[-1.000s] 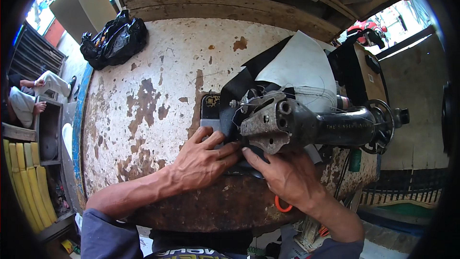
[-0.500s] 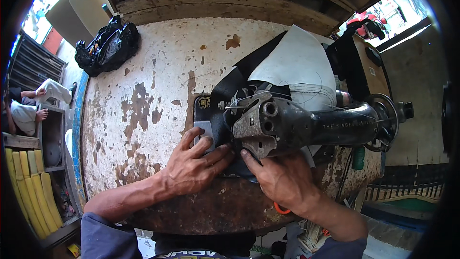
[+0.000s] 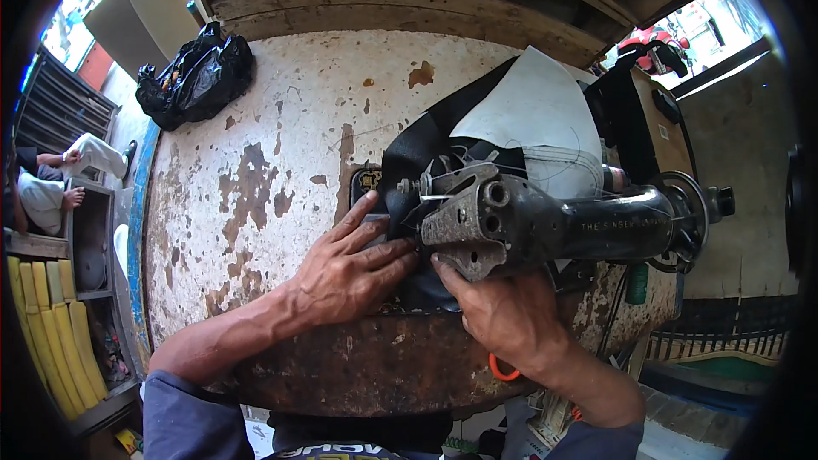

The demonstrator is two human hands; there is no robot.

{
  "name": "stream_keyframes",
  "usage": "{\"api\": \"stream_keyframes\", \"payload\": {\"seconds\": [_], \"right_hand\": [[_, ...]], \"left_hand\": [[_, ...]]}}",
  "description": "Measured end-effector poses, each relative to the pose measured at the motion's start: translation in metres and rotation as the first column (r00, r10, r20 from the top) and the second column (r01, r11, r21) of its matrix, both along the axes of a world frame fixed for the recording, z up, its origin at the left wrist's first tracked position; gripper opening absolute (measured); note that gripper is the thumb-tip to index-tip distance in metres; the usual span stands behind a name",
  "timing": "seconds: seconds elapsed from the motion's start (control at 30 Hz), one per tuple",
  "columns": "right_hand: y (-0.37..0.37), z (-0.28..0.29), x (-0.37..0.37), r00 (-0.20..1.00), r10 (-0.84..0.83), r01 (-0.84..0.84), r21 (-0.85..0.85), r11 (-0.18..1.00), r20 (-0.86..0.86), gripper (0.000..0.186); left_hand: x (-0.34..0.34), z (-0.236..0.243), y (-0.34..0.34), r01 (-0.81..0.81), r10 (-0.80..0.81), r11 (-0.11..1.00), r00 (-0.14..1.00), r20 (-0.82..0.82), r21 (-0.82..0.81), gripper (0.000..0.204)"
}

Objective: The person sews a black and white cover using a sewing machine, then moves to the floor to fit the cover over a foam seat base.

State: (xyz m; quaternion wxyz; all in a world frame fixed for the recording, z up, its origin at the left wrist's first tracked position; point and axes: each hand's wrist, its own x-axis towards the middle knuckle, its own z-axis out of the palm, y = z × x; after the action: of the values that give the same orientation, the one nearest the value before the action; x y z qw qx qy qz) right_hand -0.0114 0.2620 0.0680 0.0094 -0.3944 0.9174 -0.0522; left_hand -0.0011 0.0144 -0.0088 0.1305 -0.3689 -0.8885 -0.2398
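Note:
A black sewing machine (image 3: 618, 223) stands on the worn table, its head pointing left. Black sheet material (image 3: 407, 153) curves from behind the head down past the needle area, with a white piece (image 3: 528, 111) and a stitched edge joined to it. My left hand (image 3: 354, 277) lies flat, fingers outstretched; the index finger reaches over the metal plate (image 3: 375, 220) of the machine bed and the other fingertips press the black material. My right hand (image 3: 511, 311) is under the machine head, thumb extended beside the material; its other fingers are hidden behind the head.
A black plastic bag (image 3: 196, 77) rests at the table's far left corner. Orange scissor-like handle (image 3: 503, 368) shows by my right wrist. A green thread spool (image 3: 636, 283) stands right of the machine. Yellow foam strips (image 3: 55, 332) and a seated person (image 3: 51, 179) are at the left.
My left hand has slid forward, its index finger now stretched farther over the metal plate. My right hand keeps nearly the same place, and the view has shifted slightly.

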Motion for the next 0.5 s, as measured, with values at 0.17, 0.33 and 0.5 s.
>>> {"api": "stream_keyframes", "payload": {"seconds": [0.17,0.33,0.5], "right_hand": [[-0.002,-0.007,-0.001,0.998,-0.046,0.046,-0.015,0.999,0.033,0.044],[-0.007,-0.007,-0.001,0.998,-0.042,0.044,0.042,0.998,-0.049,0.044],[-0.005,-0.005,-0.002,0.998,-0.049,0.050,0.044,0.998,-0.034,0.043]], "left_hand": [[-0.009,-0.002,-0.003,0.014,-0.014,1.000,1.000,0.003,0.017,0.035],[-0.016,-0.004,-0.010,0.044,-0.044,0.999,0.999,0.015,0.020,0.032],[-0.022,-0.002,-0.009,0.048,-0.048,0.998,0.999,0.001,0.034,0.028]]}}
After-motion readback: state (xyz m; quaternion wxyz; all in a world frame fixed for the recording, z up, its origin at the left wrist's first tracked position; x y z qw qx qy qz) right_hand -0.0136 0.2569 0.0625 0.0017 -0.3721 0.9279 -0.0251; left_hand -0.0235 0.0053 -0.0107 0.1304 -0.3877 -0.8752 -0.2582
